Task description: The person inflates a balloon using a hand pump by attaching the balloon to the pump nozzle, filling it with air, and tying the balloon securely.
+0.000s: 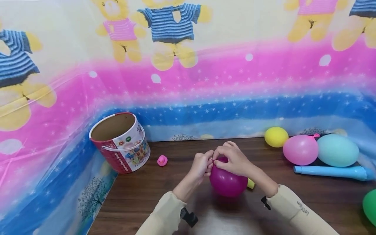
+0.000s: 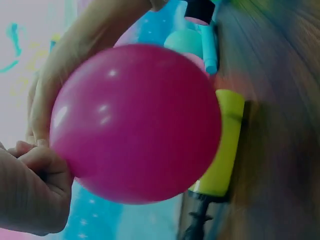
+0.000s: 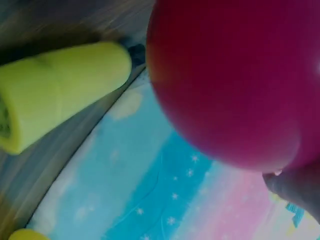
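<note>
A round, inflated magenta balloon (image 1: 229, 182) is held just above the table, its neck turned up and to the left. My left hand (image 1: 202, 165) pinches the neck with curled fingers. Close beside it, my right hand (image 1: 232, 159) also pinches the neck, its thumb and fingertips meeting the left hand's. In the left wrist view, the balloon (image 2: 135, 125) fills the middle and the left hand (image 2: 37, 187) grips its end. The balloon (image 3: 230, 80) hides most of the hands in the right wrist view. What the fingertips do at the neck is too small to tell.
A yellow pump (image 2: 222, 145) with a black end lies behind the balloon. A cardboard bucket (image 1: 120, 143) and pink toy duck (image 1: 162, 160) stand left. Yellow (image 1: 276, 137), pink (image 1: 301, 150), pale blue (image 1: 338, 150) and green (image 1: 370, 207) balloons, plus a blue tube (image 1: 332, 172), lie right.
</note>
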The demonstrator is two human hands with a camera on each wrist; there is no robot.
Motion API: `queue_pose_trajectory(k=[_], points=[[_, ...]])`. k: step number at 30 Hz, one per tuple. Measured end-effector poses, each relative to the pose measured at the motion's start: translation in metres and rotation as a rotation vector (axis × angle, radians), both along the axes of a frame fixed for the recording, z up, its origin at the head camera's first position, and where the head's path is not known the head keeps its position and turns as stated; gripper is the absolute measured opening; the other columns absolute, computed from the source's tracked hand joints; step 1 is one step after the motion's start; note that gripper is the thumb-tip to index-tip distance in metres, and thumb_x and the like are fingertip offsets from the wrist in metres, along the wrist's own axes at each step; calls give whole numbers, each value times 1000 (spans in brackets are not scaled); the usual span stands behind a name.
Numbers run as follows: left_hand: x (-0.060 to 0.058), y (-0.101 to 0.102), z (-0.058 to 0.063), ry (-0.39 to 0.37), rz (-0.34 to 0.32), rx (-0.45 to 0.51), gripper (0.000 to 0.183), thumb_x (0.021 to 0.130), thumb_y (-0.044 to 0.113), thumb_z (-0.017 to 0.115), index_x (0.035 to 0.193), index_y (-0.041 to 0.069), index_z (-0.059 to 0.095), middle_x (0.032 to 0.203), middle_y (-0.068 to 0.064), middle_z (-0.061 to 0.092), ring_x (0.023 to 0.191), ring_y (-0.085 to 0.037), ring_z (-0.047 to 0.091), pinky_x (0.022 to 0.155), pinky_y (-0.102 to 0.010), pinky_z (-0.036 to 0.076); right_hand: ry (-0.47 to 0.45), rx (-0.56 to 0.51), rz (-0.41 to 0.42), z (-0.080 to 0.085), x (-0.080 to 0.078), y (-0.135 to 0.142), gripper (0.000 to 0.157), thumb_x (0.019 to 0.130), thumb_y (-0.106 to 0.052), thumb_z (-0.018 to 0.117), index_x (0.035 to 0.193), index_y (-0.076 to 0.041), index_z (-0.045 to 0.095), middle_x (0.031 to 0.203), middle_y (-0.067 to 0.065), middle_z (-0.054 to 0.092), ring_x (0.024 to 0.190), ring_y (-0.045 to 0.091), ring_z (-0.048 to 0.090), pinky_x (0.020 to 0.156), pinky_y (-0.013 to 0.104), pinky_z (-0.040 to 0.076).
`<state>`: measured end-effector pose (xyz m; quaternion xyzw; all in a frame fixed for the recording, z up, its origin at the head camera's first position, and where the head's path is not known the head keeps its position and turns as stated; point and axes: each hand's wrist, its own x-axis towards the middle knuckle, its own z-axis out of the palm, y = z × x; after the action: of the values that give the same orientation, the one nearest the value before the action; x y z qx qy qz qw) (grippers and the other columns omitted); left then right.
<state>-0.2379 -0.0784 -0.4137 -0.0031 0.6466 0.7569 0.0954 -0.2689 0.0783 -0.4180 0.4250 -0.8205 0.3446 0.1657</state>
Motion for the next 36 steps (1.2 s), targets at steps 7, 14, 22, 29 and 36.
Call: queue_pose_trajectory(k=[7, 14, 22, 29, 36], points=[[-2, -9, -4, -154, -75, 122, 50, 102, 24, 36, 53, 18, 38, 46, 10, 31, 35, 0, 23, 36, -14, 19, 405, -99, -97, -20, 13, -7, 21, 71, -10, 83, 92, -12, 79, 89, 1, 77, 89, 19, 70, 96, 49, 49], [-5, -13, -2, -163, -89, 100, 52, 103, 23, 36, 51, 18, 32, 48, 9, 32, 38, -1, 23, 39, -15, 20, 285, -167, -132, -20, 16, -14, 16, 72, -7, 83, 82, -15, 74, 82, 0, 74, 86, 18, 69, 99, 54, 44], [-6, -13, 9, -86, -117, 9, 52, 103, 23, 39, 51, 14, 39, 47, 6, 35, 37, -3, 22, 39, -16, 24, 47, -64, -62, -7, 16, -15, 12, 90, -6, 64, 84, -15, 58, 92, 0, 59, 98, 18, 49, 96, 49, 38], [-7, 4, 15, 10, -53, -5, 49, 100, 21, 43, 52, 13, 34, 46, 6, 32, 36, -3, 21, 36, -16, 25, -157, -264, -128, 4, 15, -4, 10, 93, -1, 57, 88, -9, 59, 93, 6, 58, 94, 18, 43, 85, 43, 36], [-6, 4, 3, -100, -30, 76, 44, 101, 17, 41, 57, 13, 39, 48, 7, 31, 37, -2, 20, 37, -15, 21, -127, -100, -178, -11, 13, -7, 3, 93, -9, 61, 92, -10, 64, 94, 4, 63, 95, 22, 51, 85, 44, 46]])
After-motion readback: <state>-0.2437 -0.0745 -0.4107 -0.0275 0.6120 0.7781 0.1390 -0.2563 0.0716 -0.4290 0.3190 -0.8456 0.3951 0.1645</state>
